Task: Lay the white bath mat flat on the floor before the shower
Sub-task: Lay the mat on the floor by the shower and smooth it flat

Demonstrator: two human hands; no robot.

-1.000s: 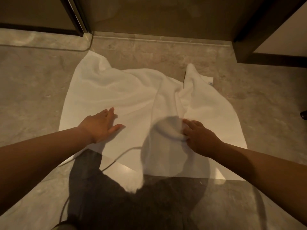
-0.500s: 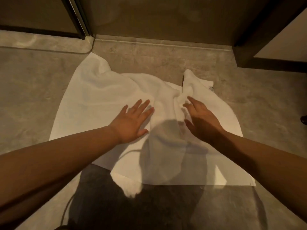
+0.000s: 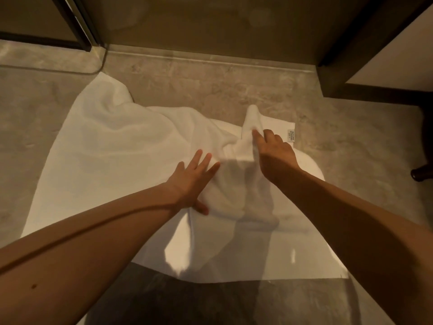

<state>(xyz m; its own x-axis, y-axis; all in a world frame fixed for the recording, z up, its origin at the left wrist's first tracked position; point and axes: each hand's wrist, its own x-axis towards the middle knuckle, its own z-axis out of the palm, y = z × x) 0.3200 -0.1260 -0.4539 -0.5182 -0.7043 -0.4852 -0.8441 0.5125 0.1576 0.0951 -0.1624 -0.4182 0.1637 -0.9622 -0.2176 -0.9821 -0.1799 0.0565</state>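
Observation:
The white bath mat (image 3: 117,160) lies spread on the grey stone floor in front of the shower threshold (image 3: 210,59). Its near half is flat; its far edge is rumpled, with a raised fold near the middle right and a small label at the far right corner. My left hand (image 3: 192,181) presses flat on the mat's middle, fingers spread. My right hand (image 3: 274,153) rests on the raised fold, its fingertips pinching or pushing the cloth; which of the two I cannot make out.
The shower glass and its dark frame (image 3: 79,24) stand at the far left. A dark door frame (image 3: 351,43) rises at the far right. A dark furniture foot (image 3: 421,174) sits at the right edge. Bare floor surrounds the mat.
Both hands have slid away from me across the mat. The right hand has reached the raised fold near the far edge, and the left has moved toward the middle.

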